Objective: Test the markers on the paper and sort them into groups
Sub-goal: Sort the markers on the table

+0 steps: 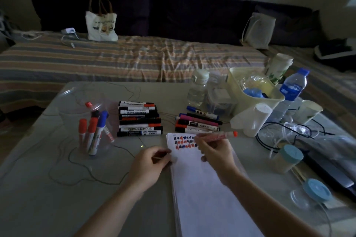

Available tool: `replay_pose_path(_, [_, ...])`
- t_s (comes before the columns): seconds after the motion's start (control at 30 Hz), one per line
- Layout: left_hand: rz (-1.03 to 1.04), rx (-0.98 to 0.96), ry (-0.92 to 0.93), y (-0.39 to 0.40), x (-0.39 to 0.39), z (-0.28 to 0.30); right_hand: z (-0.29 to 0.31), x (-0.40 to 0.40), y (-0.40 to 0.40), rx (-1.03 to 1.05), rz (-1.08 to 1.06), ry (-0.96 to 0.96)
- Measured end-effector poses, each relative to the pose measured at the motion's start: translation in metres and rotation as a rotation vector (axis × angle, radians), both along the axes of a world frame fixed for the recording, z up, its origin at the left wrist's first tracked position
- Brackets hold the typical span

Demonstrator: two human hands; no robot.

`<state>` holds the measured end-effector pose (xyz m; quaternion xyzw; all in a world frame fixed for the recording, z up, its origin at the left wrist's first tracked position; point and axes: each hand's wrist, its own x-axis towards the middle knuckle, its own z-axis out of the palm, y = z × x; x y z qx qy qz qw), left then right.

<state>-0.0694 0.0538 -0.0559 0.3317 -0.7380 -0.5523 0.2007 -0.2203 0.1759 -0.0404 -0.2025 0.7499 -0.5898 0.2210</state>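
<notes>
My right hand [213, 152] grips a red marker [221, 135], its tip down on the white paper [208, 188] beside rows of red and blue test scribbles [185, 142]. My left hand [152, 161] rests at the paper's left edge, fingers curled around what looks like a marker cap. A stack of markers [139, 119] lies behind the paper on the left, and a second group [196, 123] lies on the right. A clear cup [92, 134] holds several red and blue markers upright.
A cream bin [254, 90], water bottles [292, 90], a white roll [254, 119], blue-lidded jars [289, 158] and black cables [269, 136] crowd the table's right side. A thin wire [81, 175] loops across the left. A striped bed with bags lies behind.
</notes>
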Motion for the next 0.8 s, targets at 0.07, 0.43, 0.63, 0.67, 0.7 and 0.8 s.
replay_pose_path(0.07, [0.082, 0.209, 0.104, 0.005, 0.004, 0.008, 0.001, 0.022, 0.003, -0.070, -0.020, -0.177])
replay_pose_path(0.43, [0.097, 0.597, 0.288, 0.009, 0.017, 0.031, 0.018, 0.051, 0.004, -0.153, 0.042, -0.369])
replay_pose_path(0.63, [0.116, 0.607, 0.288, 0.004, 0.015, 0.028, 0.021, 0.053, -0.003, -0.173, 0.050, -0.363])
replay_pose_path(0.67, [0.115, 0.613, 0.285, 0.004, 0.015, 0.028, 0.022, 0.053, -0.004, -0.173, 0.054, -0.363])
replay_pose_path(0.7, [0.113, 0.620, 0.286, 0.004, 0.014, 0.028, 0.022, 0.053, -0.005, -0.169, 0.057, -0.361])
replay_pose_path(0.8, [0.103, 0.629, 0.293, 0.003, 0.014, 0.030, 0.023, 0.052, -0.006, -0.160, 0.060, -0.351])
